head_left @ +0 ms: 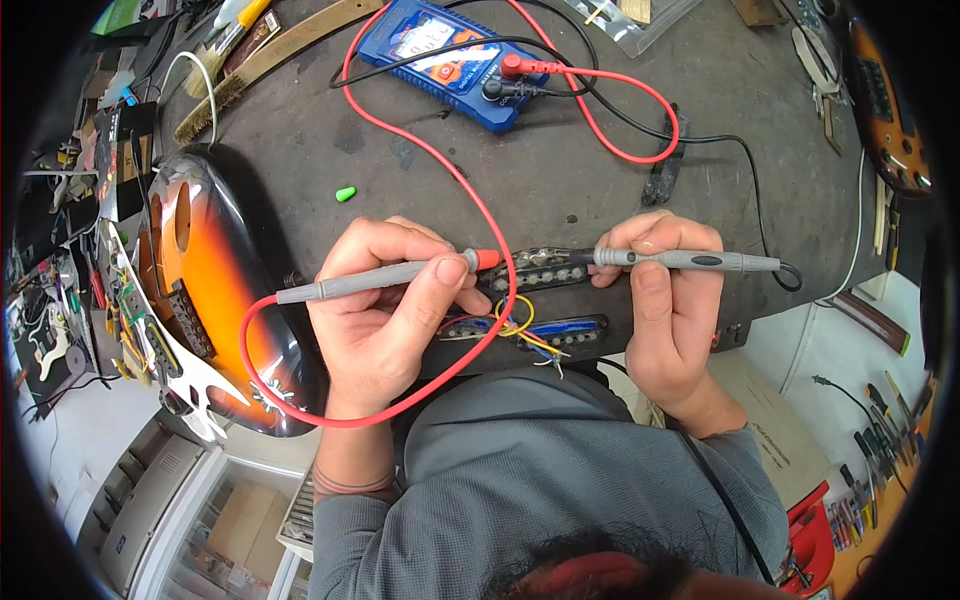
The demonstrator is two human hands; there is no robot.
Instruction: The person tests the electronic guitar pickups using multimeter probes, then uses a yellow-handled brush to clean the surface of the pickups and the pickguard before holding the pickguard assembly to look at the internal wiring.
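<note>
My left hand (385, 310) pinches a grey test probe with a red tip guard (350, 280), angled toward a black pickup-like part (535, 277) with a row of metal pieces. My right hand (665, 310) grips a second grey probe (715, 260), its front pointing left at the same part. I cannot tell whether either tip touches it. Below lies another such part with a blue winding (568, 326) and a bundle of yellow, red and white wires (540, 345). The red lead loops over them. Both leads run to a blue digital multimeter (440, 65) at the top.
A sunburst guitar body (210, 270) with a white plate and electronics lies at left. A green cap (346, 193), a brush (230, 92) and dark strips sit on the grey bench (280, 150). Another guitar (885, 110) is at upper right, hand tools (890, 450) at lower right.
</note>
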